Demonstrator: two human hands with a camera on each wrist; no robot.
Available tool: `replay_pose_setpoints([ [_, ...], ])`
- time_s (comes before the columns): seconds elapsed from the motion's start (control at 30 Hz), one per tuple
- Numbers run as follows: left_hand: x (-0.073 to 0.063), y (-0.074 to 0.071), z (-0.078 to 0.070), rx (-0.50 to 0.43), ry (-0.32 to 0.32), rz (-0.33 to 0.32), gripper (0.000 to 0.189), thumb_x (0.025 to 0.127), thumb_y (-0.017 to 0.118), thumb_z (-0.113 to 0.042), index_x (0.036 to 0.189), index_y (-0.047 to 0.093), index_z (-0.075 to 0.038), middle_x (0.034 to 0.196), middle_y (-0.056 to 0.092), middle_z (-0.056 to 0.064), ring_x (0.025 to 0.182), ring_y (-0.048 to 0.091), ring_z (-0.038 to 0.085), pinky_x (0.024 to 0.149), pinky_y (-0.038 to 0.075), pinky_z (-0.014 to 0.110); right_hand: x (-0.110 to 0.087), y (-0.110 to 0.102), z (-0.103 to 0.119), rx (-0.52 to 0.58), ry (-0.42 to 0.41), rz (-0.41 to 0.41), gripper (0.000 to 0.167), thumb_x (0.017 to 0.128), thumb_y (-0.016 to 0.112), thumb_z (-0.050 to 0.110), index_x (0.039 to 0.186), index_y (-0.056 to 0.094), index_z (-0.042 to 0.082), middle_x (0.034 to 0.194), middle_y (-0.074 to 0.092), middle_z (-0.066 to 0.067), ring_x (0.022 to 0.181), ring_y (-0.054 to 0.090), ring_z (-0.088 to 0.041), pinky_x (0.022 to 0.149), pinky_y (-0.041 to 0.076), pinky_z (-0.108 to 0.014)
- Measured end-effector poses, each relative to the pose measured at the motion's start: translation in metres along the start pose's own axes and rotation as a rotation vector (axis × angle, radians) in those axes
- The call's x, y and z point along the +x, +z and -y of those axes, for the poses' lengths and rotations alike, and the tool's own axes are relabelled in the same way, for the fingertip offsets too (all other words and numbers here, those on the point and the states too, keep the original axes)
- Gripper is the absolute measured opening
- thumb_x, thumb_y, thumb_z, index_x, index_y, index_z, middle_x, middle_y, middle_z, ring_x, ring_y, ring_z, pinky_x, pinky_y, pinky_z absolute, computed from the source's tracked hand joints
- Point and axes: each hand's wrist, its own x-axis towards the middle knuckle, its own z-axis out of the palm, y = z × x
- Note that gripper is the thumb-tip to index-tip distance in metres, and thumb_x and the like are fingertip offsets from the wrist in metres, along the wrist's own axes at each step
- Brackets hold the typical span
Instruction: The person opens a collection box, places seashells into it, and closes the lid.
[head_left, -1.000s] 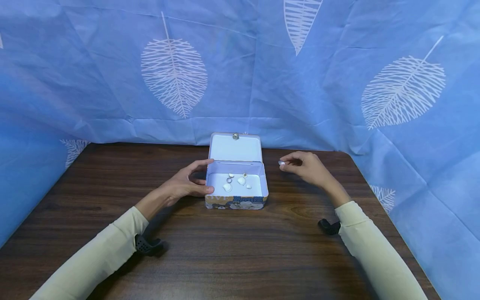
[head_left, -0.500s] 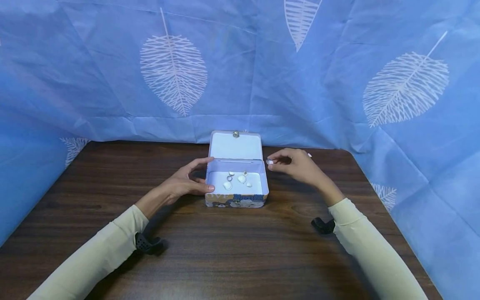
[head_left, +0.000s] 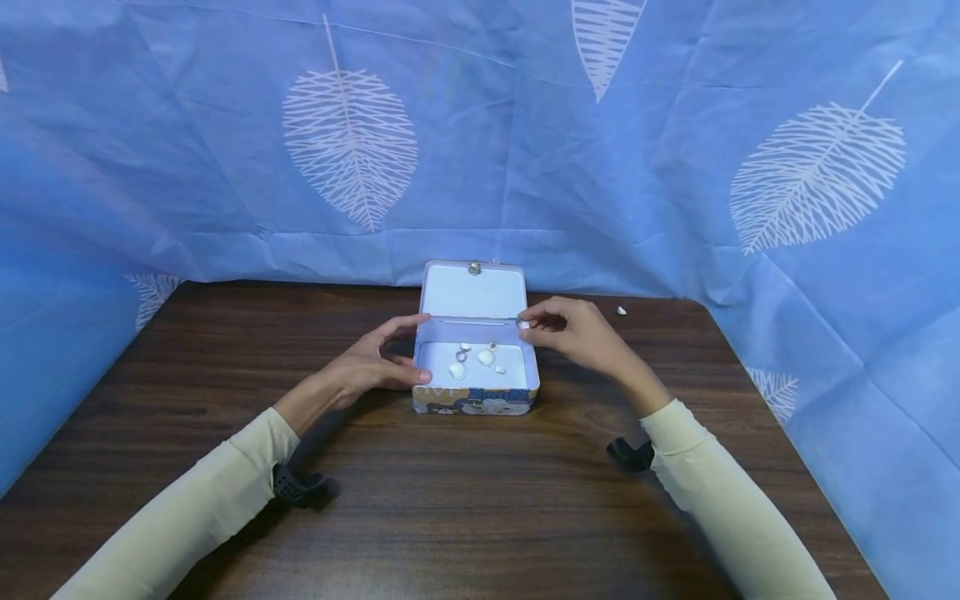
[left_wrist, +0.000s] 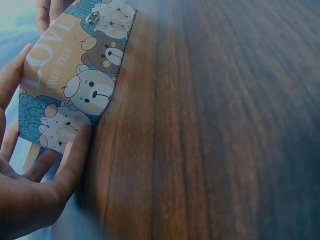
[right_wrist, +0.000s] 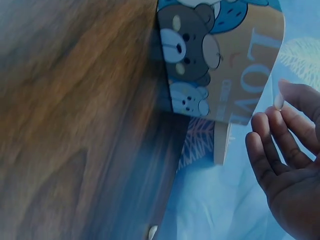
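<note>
A tin box (head_left: 474, 403) with bears and "LOVE" on its front stands on the table, its white lid (head_left: 474, 292) raised at the back. Several small pale seashells (head_left: 486, 357) lie spread on its floor. My left hand (head_left: 375, 358) holds the box's left end, thumb at the front corner and index finger at the back corner. My right hand (head_left: 573, 333) pinches a small white seashell (right_wrist: 278, 102) between thumb and fingertips, at the box's right rear rim. Its other fingers are loosely bent in the right wrist view.
Another small white seashell (head_left: 621, 311) lies on the dark wooden table (head_left: 450, 500), near the back edge to the right of the box. A blue curtain (head_left: 465, 150) with white leaf prints hangs behind the table, close to the lid.
My right hand has moved left with its seashell, from right of the box to its rim. This uncovers the seashell on the table. My left hand stays on the box.
</note>
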Motion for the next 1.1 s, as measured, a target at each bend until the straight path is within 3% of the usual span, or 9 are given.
replay_pose_setpoints([
  [0.17,0.002,0.002,0.000,-0.002,-0.004,-0.002,0.100,0.096,0.091,-0.010,0.177,0.038,-0.035,0.175,0.036,0.021,0.132,0.066,0.032,0.099,0.066,0.037,0.002,0.005,0.006,0.035,-0.019,-0.023,0.031,0.106,0.082,0.027,0.132,0.083,0.010,0.120,0.081,-0.009,0.105,0.075,-0.022,0.091,0.063,-0.037],
  [0.33,0.002,0.001,-0.001,-0.008,-0.001,0.006,0.100,0.096,0.092,-0.011,0.177,0.038,-0.035,0.179,0.033,0.019,0.140,0.063,0.037,0.101,0.066,0.039,0.005,0.014,0.013,0.062,-0.054,-0.022,0.029,0.105,0.083,0.023,0.131,0.083,0.010,0.117,0.081,-0.008,0.104,0.075,-0.021,0.089,0.063,-0.031],
  [0.73,-0.003,-0.005,-0.002,-0.018,-0.003,0.019,0.101,0.098,0.091,-0.013,0.178,0.034,-0.035,0.182,0.024,0.019,0.154,0.054,0.045,0.107,0.064,0.041,0.018,0.031,0.031,0.066,-0.114,0.040,0.027,0.104,0.084,0.022,0.128,0.085,0.010,0.114,0.082,-0.006,0.103,0.074,-0.019,0.094,0.062,-0.040],
  [1.1,0.001,-0.003,0.000,-0.027,0.002,0.042,0.100,0.099,0.089,-0.011,0.179,0.033,-0.033,0.185,0.023,0.017,0.158,0.050,0.050,0.107,0.064,0.043,0.014,0.038,0.026,0.038,-0.107,0.063,0.033,0.105,0.084,0.022,0.132,0.082,0.004,0.117,0.082,-0.008,0.106,0.076,-0.020,0.097,0.064,-0.042],
])
